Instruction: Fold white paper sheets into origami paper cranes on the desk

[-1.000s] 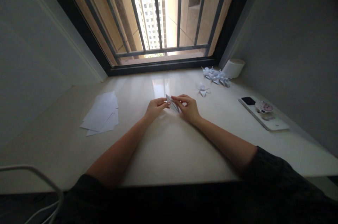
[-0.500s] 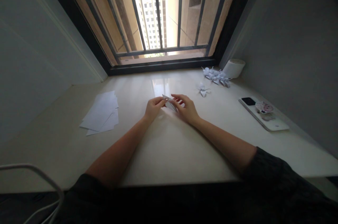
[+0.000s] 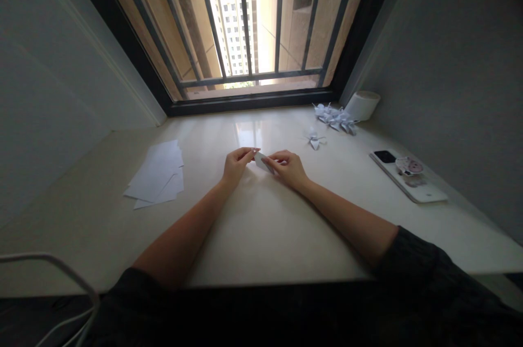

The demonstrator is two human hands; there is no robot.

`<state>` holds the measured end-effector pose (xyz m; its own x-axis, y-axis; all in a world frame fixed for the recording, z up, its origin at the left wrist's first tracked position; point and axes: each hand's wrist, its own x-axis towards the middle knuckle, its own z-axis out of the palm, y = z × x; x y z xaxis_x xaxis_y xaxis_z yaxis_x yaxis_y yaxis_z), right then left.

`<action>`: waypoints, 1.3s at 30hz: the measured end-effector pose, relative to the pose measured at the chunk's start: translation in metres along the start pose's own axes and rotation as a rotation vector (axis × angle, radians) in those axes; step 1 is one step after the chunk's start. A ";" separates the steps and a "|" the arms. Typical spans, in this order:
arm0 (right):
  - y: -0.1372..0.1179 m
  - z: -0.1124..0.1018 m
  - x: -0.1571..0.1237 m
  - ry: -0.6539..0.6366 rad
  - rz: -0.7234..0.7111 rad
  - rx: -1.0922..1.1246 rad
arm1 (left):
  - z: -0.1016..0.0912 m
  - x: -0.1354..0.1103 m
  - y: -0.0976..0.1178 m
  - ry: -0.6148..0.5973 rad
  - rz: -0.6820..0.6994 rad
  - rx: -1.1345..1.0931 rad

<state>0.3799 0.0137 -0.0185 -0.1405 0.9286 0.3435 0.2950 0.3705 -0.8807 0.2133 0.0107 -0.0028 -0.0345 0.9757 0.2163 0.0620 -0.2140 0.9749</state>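
Both of my hands meet at the middle of a pale stone window ledge (image 3: pixel 253 227). Between them is a small folded piece of white paper (image 3: pixel 261 161). My left hand (image 3: pixel 236 164) pinches its left end with curled fingers. My right hand (image 3: pixel 289 168) has its fingers closed on the paper's right side, pressing it near the ledge surface. Much of the paper is hidden by my fingers.
A loose stack of white sheets (image 3: pixel 157 175) lies to the left. One folded paper crane (image 3: pixel 314 140) sits to the right, several more (image 3: pixel 335 117) beside a white roll (image 3: pixel 362 104) at the back corner. A phone (image 3: pixel 406 175) lies at the right. Barred window (image 3: pixel 253 36) behind.
The folded paper has been lowered and flattened toward the ledge. My right fingers, spread half a second ago, have closed onto it. My left hand shifted slightly up.
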 end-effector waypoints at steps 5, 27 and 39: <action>-0.002 0.000 0.001 -0.013 0.014 0.037 | -0.002 0.000 0.000 0.033 -0.050 -0.004; -0.013 -0.006 -0.002 0.268 -0.149 -0.036 | -0.001 -0.001 -0.002 -0.044 -0.044 0.035; -0.008 -0.002 -0.003 0.027 -0.421 -0.150 | 0.003 -0.002 0.001 -0.077 -0.002 0.066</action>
<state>0.3803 0.0080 -0.0118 -0.2532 0.6959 0.6720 0.3520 0.7133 -0.6061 0.2162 0.0088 -0.0021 0.0421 0.9775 0.2068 0.1278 -0.2106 0.9692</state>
